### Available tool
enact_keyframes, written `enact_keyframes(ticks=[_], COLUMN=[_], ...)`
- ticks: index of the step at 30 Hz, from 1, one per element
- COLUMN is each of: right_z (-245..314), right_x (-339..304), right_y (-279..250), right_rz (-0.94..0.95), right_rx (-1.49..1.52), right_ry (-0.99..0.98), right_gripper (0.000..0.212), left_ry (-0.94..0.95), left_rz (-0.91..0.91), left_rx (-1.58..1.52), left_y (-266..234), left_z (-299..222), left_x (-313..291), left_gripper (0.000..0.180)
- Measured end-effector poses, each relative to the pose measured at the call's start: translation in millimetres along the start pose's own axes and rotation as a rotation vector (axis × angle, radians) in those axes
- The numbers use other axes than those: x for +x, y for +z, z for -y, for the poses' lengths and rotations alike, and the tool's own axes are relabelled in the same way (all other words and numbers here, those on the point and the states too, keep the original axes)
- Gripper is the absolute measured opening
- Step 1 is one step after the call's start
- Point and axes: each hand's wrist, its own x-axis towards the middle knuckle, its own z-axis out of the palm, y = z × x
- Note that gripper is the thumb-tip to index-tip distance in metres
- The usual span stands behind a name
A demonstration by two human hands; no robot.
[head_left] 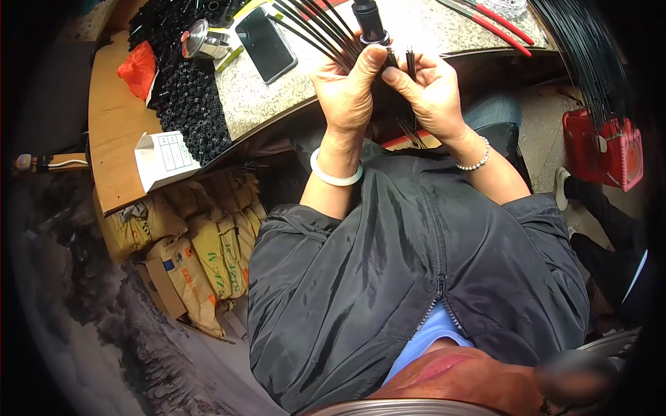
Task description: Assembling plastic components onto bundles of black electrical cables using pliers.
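Evidently, L grip [343, 90] was clamped round a bunch of thin blk cables [329, 40], fanned up-L over the desk [243, 104]; R grip [430, 90] pinched a blk lead [411, 64], thumb to fingers, overall length unclear. Location: cables in L grip, lead betw. the two grips, at desk's near edge. Est. handling: seemed light, springy, slightly slick; strands prob. splayed if held far back, so best hold was close to gathered ends, w/o bending tips. Just beyond: blk cylinder [371, 24], contact w/ fingers unclear. Phone [267, 45] lay to L, heap of small blk parts [187, 104] farther L; red-handled tool [492, 28] sat far R.
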Motion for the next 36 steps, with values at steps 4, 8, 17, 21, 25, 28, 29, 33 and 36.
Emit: enact_keyframes(ticks=[4, 8, 17, 21, 25, 28, 29, 33, 36], right_z=[1, 1, -5, -1, 6, 11, 12, 3, -2], right_x=[1, 1, 7, 9, 6, 4, 4, 4, 10], right_y=[-4, -2, -11, -4, -4, 0, 0, 0, 8], right_rz=[0.009, -0.009, 0.029, -0.005, -0.046, -0.076, -0.092, -0.078, -0.017], right_rx=[0.043, 0.038, 0.145, 0.091, 0.149, 0.06, -0.007, 0.077, 0.141], right_ry=[0.174, 0.107, 0.226, 0.196, 0.115, 0.171, 0.232, 0.143, 0.069], right_gripper=[0.02, 0.019, 0.016, 0.014, 0.013, 0.016, 0.017, 0.02, 0.014], left_ry=[0.091, 0.097, 0.063, 0.042, 0.27, 0.162, 0.106, 0.075, 0.093], left_rz=[-0.021, -0.061, -0.059, 0.003, -0.114, -0.195, -0.267, -0.286, -0.148], left_rx=[0.046, 0.045, 0.039, 0.125, 0.346, 0.471, 0.53, 0.453, 0.432], left_y=[7, 9, 11, 8, 26, 22, 18, 11, 2], left_z=[0, -2, -2, -4, -4, -7, -3, 1, -6], left_x=[3, 3, 1, 3, 4, -9, -10, -10, -5], left_gripper=[0.025, 0.023, 0.023, 0.025, 0.027, 0.028, 0.027, 0.026, 0.038])
